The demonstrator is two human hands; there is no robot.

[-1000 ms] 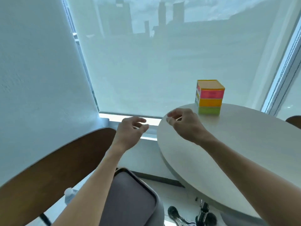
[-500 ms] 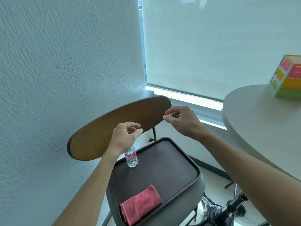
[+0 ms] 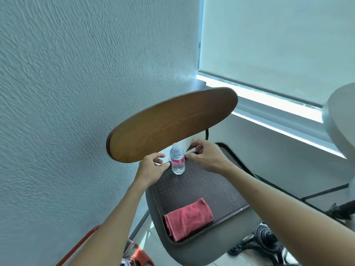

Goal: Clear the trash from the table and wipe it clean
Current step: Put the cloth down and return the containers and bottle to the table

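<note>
Head camera: a person reaches both bare arms toward a small clear water bottle with a pink label, which stands upright at the back of a grey chair set against a textured white wall. The left hand hovers just left of the bottle, fingers loosely bent and grasping nothing; its thumb tip lies beside the label, and whether it touches cannot be told. The right hand hangs just right of the bottle, fingers relaxed and curved, likewise holding nothing, its fingertips near the bottle's shoulder.

The bottle rests on the chair's dark quilted seat pad, directly below the lower edge of the oval wooden backrest. A folded pink-red cloth lies toward the front of the same seat, well apart from the bottle and both hands.

At the far right, the curved rim of a pale round table enters the view, beside a window covered by a light roller blind. An orange-red metal frame shows at the bottom left.
</note>
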